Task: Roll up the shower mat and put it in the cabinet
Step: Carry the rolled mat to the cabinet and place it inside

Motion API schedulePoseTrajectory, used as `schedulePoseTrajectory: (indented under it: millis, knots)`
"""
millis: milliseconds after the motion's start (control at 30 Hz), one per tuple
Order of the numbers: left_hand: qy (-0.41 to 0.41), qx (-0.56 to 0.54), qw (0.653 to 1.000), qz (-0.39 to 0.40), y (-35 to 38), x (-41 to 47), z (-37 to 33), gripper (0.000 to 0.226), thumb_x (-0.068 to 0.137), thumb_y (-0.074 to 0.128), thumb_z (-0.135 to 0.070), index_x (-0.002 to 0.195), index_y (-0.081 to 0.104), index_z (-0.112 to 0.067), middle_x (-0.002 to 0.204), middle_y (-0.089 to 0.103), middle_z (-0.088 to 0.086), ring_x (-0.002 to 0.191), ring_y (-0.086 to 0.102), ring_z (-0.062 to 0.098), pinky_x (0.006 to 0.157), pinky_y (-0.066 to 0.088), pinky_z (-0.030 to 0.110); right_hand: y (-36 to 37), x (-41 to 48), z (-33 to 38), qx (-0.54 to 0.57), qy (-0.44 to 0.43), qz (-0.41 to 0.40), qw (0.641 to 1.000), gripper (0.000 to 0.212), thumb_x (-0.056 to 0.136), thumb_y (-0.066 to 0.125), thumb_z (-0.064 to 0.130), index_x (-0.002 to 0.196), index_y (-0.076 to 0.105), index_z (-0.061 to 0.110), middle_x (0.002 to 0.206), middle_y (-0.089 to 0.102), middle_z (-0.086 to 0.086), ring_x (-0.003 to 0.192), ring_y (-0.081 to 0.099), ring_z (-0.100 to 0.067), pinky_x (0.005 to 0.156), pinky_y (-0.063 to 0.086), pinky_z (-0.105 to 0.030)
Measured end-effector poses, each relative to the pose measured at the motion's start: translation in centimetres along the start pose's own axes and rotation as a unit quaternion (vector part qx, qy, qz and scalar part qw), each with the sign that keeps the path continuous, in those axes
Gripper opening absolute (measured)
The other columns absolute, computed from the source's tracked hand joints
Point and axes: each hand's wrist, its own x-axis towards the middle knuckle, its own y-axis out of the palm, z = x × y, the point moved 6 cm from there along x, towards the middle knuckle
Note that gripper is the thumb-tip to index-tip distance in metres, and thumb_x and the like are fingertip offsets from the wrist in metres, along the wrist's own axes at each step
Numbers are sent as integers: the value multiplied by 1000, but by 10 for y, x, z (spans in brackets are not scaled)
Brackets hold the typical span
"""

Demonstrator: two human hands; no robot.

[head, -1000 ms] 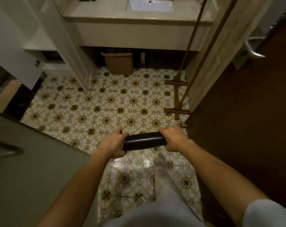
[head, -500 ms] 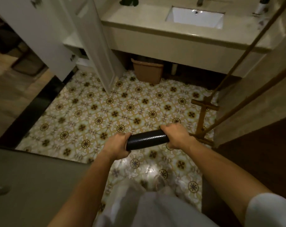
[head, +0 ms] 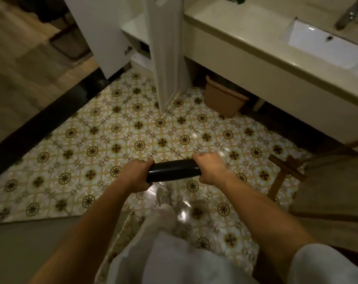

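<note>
With the view now swung left so the open cabinet [head: 139,35] beside the sink [head: 321,46] sits ahead, the left hand [head: 138,174] and right hand [head: 209,168] each grip an end of the rolled shower mat [head: 173,171], well short of the cabinet, so stowing seems next.

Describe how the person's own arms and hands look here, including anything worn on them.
Both forearms are bare from wrist to past the elbow. The left hand and right hand wear no gloves, and no rings, watch or bracelet show. A light grey short sleeve covers the right upper arm at the bottom corner; the left arm's sleeve is out of frame.
</note>
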Motion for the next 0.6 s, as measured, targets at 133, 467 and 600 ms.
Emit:
schedulePoseTrajectory:
  millis: [133,467,600]
  knots:
    - [-21,-5,1000,-8,-34,40,64,53,64,73,-42,111,50,-34,92,65,-3,84,62,20,63,42,29,-39,80,17,-3,-19,7,1000,56,68,76,28,118,50,19,106,63,-8,94,61,-29,83,47,-38]
    - [-77,-33,996,-18,-113,108,193,49,66,74,-35,110,54,-31,93,67,-4,81,64,18,62,43,26,-124,247,59,-25,-74,23,997,59,68,75,30,121,50,21,105,63,-7,96,61,-29,78,44,-36]
    - [-106,-46,993,-8,-133,137,251,53,65,75,-36,112,52,-32,97,66,-4,84,63,17,67,51,31,-152,321,77,-27,-104,19,994,58,69,74,32,121,50,21,105,64,-8,94,61,-29,79,45,-37]
